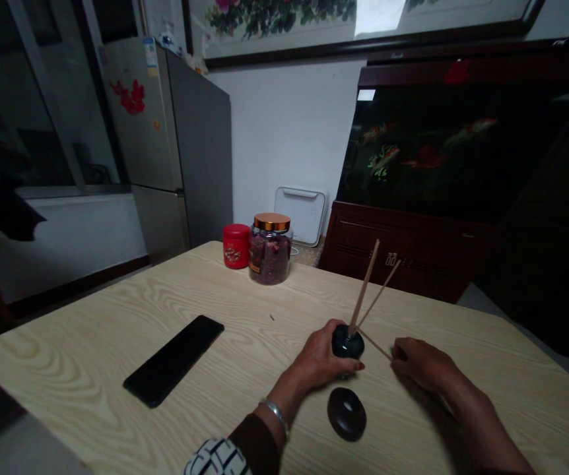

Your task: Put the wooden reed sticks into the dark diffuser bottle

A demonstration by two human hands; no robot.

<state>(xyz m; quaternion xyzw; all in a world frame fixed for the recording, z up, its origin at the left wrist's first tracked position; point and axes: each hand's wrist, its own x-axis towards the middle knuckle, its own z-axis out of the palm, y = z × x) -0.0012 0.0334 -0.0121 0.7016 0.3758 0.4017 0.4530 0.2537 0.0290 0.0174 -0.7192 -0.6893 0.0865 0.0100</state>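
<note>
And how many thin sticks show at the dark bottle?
At least 3: a thick-looking stick nearly upright in the bottle, perhaps several together; a thinner stick leaning right; and a low stick slanting down to the right hand. Others may be hidden.

Passable over the tabletop (245,369) at lower centre, between the flat phone (174,361) and the left hand (320,353) around the dark bottle (348,343). Blocked right of centre by slanted sticks (365,284) above the bottle and a low stick (376,344) spanning the gap to the right hand (420,363), and below by a dark round piece (346,422). Passable at far right, beyond the right hand; obstructed at mid-frame by a red canister (236,247) and a lidded jar (270,257).
</note>
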